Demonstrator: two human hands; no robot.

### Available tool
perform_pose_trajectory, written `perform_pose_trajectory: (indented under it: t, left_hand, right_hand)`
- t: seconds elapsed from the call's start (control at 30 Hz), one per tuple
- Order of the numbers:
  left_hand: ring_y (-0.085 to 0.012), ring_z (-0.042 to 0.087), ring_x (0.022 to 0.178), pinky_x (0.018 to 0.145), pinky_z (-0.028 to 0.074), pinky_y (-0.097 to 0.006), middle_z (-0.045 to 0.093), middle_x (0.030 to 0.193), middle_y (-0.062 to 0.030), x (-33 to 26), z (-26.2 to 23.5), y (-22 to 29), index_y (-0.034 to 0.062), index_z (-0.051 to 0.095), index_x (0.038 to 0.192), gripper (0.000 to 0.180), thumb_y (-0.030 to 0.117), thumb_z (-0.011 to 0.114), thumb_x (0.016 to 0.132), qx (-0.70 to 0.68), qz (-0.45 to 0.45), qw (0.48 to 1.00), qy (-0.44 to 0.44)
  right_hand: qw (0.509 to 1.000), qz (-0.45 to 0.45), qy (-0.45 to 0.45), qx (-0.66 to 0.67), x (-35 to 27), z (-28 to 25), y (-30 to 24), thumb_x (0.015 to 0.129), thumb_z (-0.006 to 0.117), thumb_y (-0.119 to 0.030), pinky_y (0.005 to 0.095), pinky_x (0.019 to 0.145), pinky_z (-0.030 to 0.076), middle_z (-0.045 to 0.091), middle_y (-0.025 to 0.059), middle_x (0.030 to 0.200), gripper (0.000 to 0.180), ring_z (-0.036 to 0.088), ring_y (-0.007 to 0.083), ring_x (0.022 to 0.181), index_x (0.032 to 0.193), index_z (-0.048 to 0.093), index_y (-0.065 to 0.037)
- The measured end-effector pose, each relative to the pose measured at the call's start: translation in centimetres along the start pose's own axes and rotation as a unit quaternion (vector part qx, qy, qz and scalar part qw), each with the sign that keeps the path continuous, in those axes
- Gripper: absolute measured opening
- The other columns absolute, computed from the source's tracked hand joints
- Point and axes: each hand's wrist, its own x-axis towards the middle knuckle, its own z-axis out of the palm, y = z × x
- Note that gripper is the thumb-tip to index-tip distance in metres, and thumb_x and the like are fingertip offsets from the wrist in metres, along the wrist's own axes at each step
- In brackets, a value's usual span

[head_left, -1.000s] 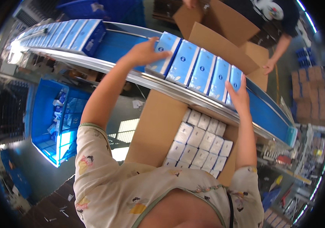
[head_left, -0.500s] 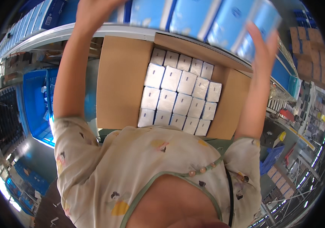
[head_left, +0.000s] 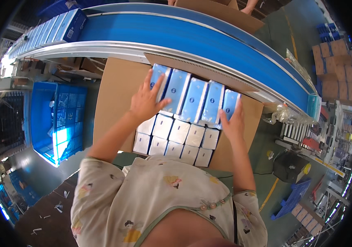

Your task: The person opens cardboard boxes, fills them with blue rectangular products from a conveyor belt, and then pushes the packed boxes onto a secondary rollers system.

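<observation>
A row of several blue and white boxes (head_left: pixel 194 100) is clamped between my two hands, over the far part of an open cardboard carton (head_left: pixel 114 90). My left hand (head_left: pixel 146 100) presses on the row's left end and my right hand (head_left: pixel 232 122) on its right end. Below the row, white box ends (head_left: pixel 179 138) fill the near part of the carton in tight rows. The carton sits just below the blue conveyor belt (head_left: pixel 184 37).
More blue boxes (head_left: pixel 48 31) ride on the belt at the far left. Another cardboard carton (head_left: pixel 221 12) and another person's hands are across the belt. A blue plastic crate (head_left: pixel 56 119) stands left of the carton. Stacked cartons (head_left: pixel 332 61) are at the right.
My hands took the row of blue boxes off the belt, carried it toward me, and now hold it down in the carton.
</observation>
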Motion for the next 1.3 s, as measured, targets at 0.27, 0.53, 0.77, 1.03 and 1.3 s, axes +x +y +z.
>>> perform_pose_trajectory:
  t: [0.27, 0.53, 0.77, 1.03, 1.3]
  left_hand:
    - [-0.0344, 0.048, 0.108, 0.08, 0.047, -0.042, 0.012, 0.145, -0.0123, 3.0, -1.6, 1.5, 0.0305, 0.021, 0.137, 0.097, 0.068, 0.063, 0.058, 0.085, 0.07, 0.943, -0.315]
    - [-0.0227, 0.063, 0.082, 0.073, 0.048, -0.035, 0.066, 0.081, -0.0094, 11.2, 2.1, -0.7, 0.0097, 0.066, 0.094, 0.059, 0.063, 0.05, 0.073, 0.066, 0.018, 0.913, -0.402]
    - [-0.0283, 0.014, 0.133, 0.107, 0.011, -0.045, 0.016, 0.143, -0.0152, -1.4, 6.8, 0.6, 0.0118, 0.019, 0.138, 0.067, 0.05, 0.038, 0.087, 0.053, 0.043, 0.983, -0.168]
    - [-0.0326, 0.019, 0.13, 0.104, 0.017, -0.049, 0.023, 0.139, -0.019, -2.3, 1.9, 0.2, 0.007, 0.039, 0.128, 0.055, 0.039, 0.048, 0.084, -0.037, 0.007, 0.987, -0.156]
    - [-0.0332, 0.035, 0.121, 0.099, 0.026, -0.045, 0.038, 0.13, -0.0191, -14.1, -0.2, 0.1, 0.0036, 0.044, 0.122, 0.053, 0.033, 0.056, 0.079, -0.076, -0.152, 0.969, -0.181]
  right_hand:
    - [0.912, -0.109, -0.287, -0.273, 3.0, -0.8, -7.8, 0.05, 0.07, -0.063, 0.0712, 0.087, 0.021, 0.011, 0.0186, 0.143, 0.102, 0.005, 0.051, 0.127, 0.136, 0.021, -0.038]
    - [0.881, 0.101, -0.461, -0.043, 13.0, 1.8, -5.1, 0.072, 0.056, -0.06, 0.0324, 0.087, 0.042, 0.048, 0.0199, 0.122, 0.078, 0.056, 0.03, 0.1, 0.126, 0.043, -0.005]
    - [0.965, -0.162, -0.093, -0.184, 1.0, 0.5, -1.2, 0.08, 0.053, -0.039, 0.0538, 0.1, 0.02, 0.045, 0.0171, 0.126, 0.056, 0.034, 0.0371, 0.121, 0.127, 0.042, -0.009]
    - [0.972, 0.034, -0.225, 0.064, -7.2, -0.6, 1.5, 0.079, 0.059, -0.03, 0.0377, 0.095, 0.035, 0.052, 0.0168, 0.118, 0.049, 0.046, 0.0305, 0.113, 0.12, 0.048, -0.006]
    - [0.857, 0.16, -0.489, 0.027, -21.1, -0.1, 7.1, 0.078, 0.057, -0.042, 0.0387, 0.075, 0.046, 0.06, 0.0223, 0.094, 0.052, 0.059, 0.034, 0.088, 0.102, 0.054, 0.004]
